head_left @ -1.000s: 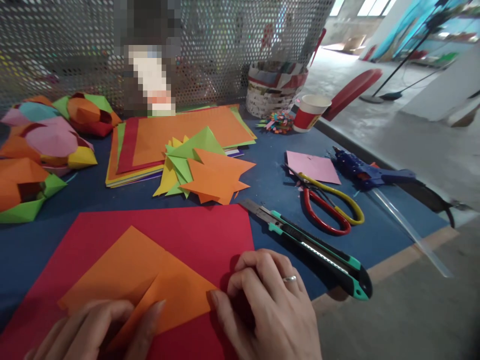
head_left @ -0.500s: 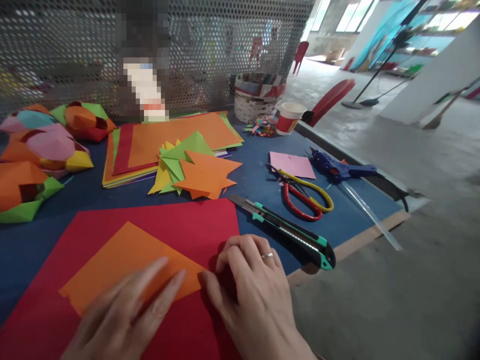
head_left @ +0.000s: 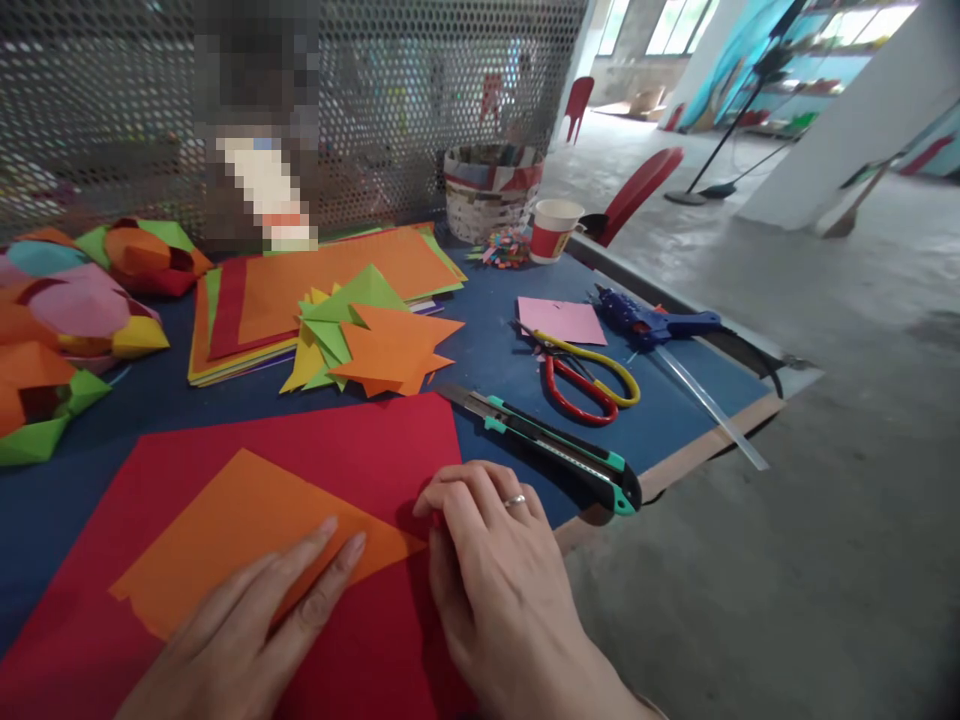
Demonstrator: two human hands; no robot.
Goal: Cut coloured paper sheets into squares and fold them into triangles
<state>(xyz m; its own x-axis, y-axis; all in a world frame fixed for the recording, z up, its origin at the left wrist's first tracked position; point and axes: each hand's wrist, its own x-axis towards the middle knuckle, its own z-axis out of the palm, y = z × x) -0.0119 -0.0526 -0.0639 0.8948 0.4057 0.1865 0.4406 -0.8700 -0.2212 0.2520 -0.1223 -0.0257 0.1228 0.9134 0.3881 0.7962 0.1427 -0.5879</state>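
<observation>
An orange folded paper (head_left: 240, 520) lies on a large red sheet (head_left: 375, 440), its pointed corner toward the right. My left hand (head_left: 255, 620) rests on the lower part of the orange paper, fingers stretched out flat. My right hand (head_left: 495, 560) is on the red sheet's right side, beside the orange tip, with its fingers curled and pressed together. What lies under those fingers, if anything, is hidden. A cutter knife (head_left: 547, 450) lies just beyond my right hand, its blade toward the red sheet.
Scissors (head_left: 589, 385), a pink paper (head_left: 562, 320) and a blue glue gun (head_left: 652, 320) lie at the right. Behind are orange cut shapes (head_left: 397, 350), stacked sheets (head_left: 337, 275), a paper cup (head_left: 553, 232) and a woven basket (head_left: 491, 195). Folded paper models (head_left: 82, 300) sit at the left.
The view has shifted slightly, moving most things leftward. My right thumb has come off the orange tip and drawn in toward the other fingers. My left hand still lies on the paper.
</observation>
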